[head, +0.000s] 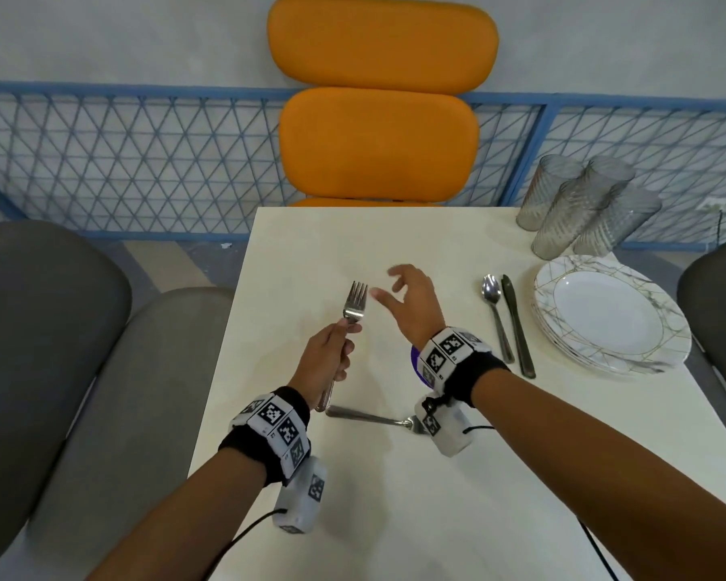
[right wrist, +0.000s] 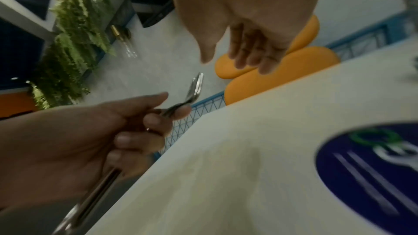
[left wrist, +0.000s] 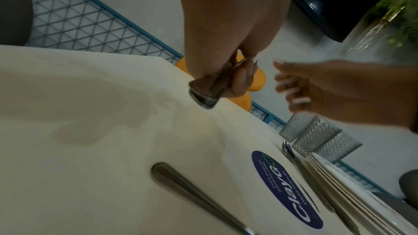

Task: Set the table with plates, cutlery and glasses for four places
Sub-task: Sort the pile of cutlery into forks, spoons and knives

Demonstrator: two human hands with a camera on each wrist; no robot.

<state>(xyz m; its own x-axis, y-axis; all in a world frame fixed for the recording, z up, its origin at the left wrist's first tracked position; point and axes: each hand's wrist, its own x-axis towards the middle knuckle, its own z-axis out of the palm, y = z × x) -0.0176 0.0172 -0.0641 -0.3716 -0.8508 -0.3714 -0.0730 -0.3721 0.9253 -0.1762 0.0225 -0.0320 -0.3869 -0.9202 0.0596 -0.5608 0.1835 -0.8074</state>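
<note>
Head view shows your left hand curled round the handles of forks, tines up, held above the white surface near its left edge — the right wrist view shows more than one handle in that grip, though how many you cannot tell. Your right hand hovers just beside the tines, fingers spread and relaxed, holding nothing and not touching the forks. The two hands are near each other but apart.

Another fork lies flat on the surface below your wrists, its tines partly hidden by the right wrist camera. A spoon and a knife lie side by side to the right, just beside a stack of marbled plates at the right edge. Four textured glasses stand clustered at the far right corner, behind the plates. A dark blue round sticker sits on the surface between the lying fork and the spoon — mostly covered by your right wrist in the head view.

An orange chair stands at the far end.
</note>
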